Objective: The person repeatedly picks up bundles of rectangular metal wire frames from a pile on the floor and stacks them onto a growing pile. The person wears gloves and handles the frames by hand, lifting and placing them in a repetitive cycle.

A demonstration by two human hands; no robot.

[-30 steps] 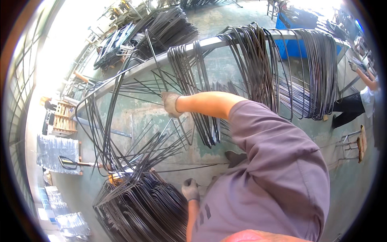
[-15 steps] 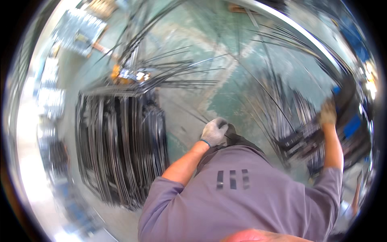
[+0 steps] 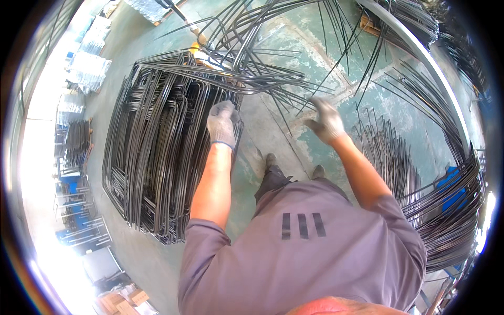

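A: Where are the bent metal frames, and how should they be handled?

B: Low at the person's left, in a dense stack of bent metal frames (image 3: 157, 136); a tangle of bent rods (image 3: 273, 81) crosses its far end, tips jutting right; my judgement: single out one frame by its rounded bend, ease it clear of its neighbours before swinging it; the crossed ends look apt to snag, so go slowly there; keep palms off the tips.

A: Left hand (image 3: 221, 122)?

B: Gloved, at the stack's right edge, back of the hand up; forearm reaching nearly straight ahead; fingers look close together and bent, tips hidden; cannot tell whether they pinch a rod or merely rest there.

A: And the right hand (image 3: 326, 122)?

B: Gloved, empty; fingers extended and held near one another, thumb well apart; forearm slants inward from the right; the hand is raised before the body, near the jutting tips; contact doubtful; a good ready shape, I judge, for a second hold.
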